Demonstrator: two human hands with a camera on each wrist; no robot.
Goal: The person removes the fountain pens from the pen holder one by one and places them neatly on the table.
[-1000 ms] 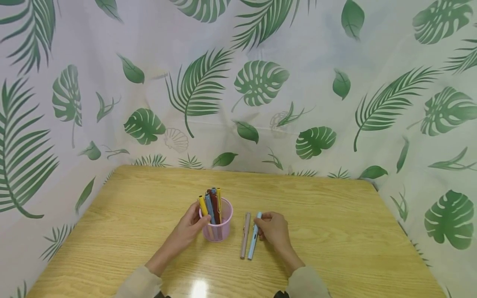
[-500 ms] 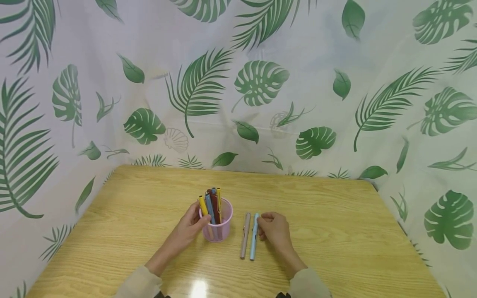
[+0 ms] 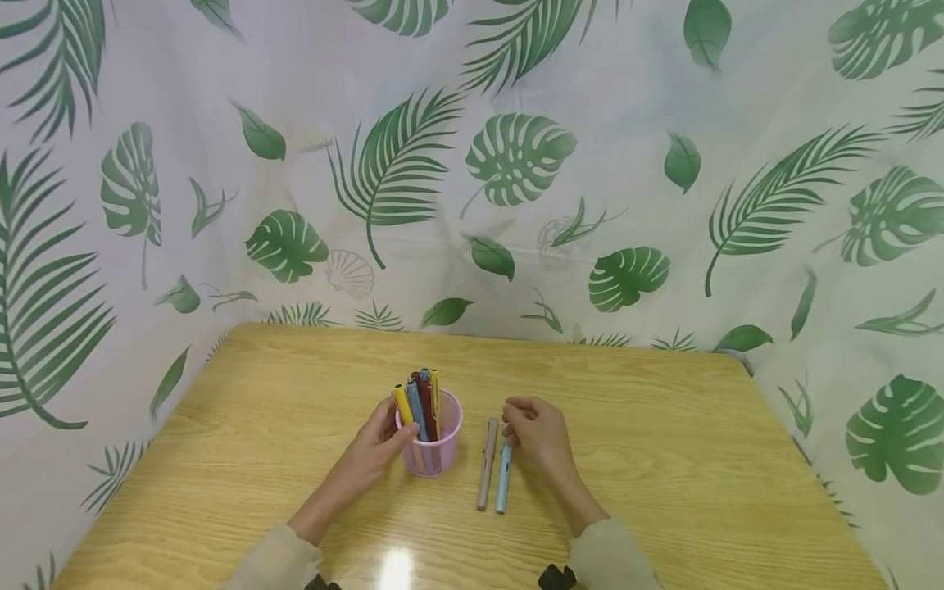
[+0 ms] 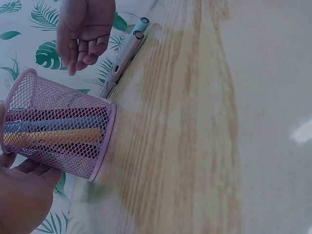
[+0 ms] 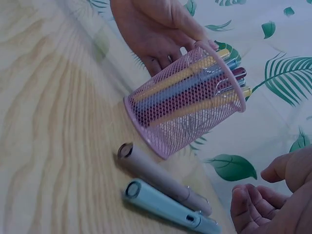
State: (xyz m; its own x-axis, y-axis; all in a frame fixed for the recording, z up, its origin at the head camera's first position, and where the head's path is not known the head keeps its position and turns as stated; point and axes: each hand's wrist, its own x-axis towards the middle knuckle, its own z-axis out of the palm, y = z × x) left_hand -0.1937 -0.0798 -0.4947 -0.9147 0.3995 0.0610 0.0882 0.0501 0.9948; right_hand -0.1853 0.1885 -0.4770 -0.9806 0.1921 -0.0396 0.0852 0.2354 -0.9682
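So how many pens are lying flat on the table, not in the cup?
2. A beige pen and a light blue pen lie side by side on the table, between the pink mesh cup and the right hand.

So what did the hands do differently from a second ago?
The right hand let go of the light blue pen, lifted off it and now hangs just above its far end, holding nothing. The blue pen lies beside the beige pen. The left hand stays gripping the pink mesh cup.
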